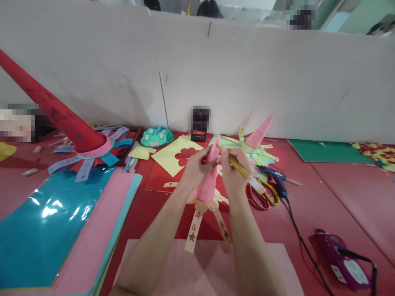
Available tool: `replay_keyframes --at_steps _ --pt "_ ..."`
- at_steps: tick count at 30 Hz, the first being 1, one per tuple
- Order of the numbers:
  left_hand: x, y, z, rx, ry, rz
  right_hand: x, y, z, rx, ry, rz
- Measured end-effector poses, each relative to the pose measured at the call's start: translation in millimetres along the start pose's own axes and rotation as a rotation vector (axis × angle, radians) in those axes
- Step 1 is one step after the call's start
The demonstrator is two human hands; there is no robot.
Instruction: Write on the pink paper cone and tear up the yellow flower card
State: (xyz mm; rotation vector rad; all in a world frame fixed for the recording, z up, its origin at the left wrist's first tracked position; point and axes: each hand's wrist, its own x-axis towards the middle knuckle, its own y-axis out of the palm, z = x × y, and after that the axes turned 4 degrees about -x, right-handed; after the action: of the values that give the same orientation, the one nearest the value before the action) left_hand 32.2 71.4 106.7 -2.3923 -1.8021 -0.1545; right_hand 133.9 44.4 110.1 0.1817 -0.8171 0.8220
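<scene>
A pink paper cone (206, 187) stands on a scalloped cream base (202, 205) in the middle of the red table. Paper strips with letters and stars, such as the front strip (191, 236), fan out from that base. My left hand (197, 166) is closed around the upper part of the cone. In my right hand (235, 164) is a gold marker (239, 167), its tip end close to the cone's surface near the top. Whether the tip touches the paper I cannot tell. Scissors (271, 193) with red and yellow handles lie just right of my right wrist.
A blue glue gun (277, 181) trails a cord toward a purple device (342, 261) at right. Behind stand another pink cone (261, 131) and a phone (199, 123). At left, a tall red cone (68, 119) stands by coloured sheets (58, 226). A white partition (247, 74) closes off the back.
</scene>
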Motion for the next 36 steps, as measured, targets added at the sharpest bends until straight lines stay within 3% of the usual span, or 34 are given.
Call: replay_keyframes --at_steps 16,23,36 --pt "3.6 0.5 8.8 -0.076 0.004 -0.010 -3.0 1.8 -2.6 -0.035 -0.017 0.036" --pt "1.6 3.3 0.0 -0.039 -0.086 -0.039 -1.2 3.3 2.4 -0.115 -0.042 -0.191" --pt "3.0 1.0 7.8 -0.083 -0.025 -0.027 -4.1 2.8 1.0 -0.006 0.020 0.001"
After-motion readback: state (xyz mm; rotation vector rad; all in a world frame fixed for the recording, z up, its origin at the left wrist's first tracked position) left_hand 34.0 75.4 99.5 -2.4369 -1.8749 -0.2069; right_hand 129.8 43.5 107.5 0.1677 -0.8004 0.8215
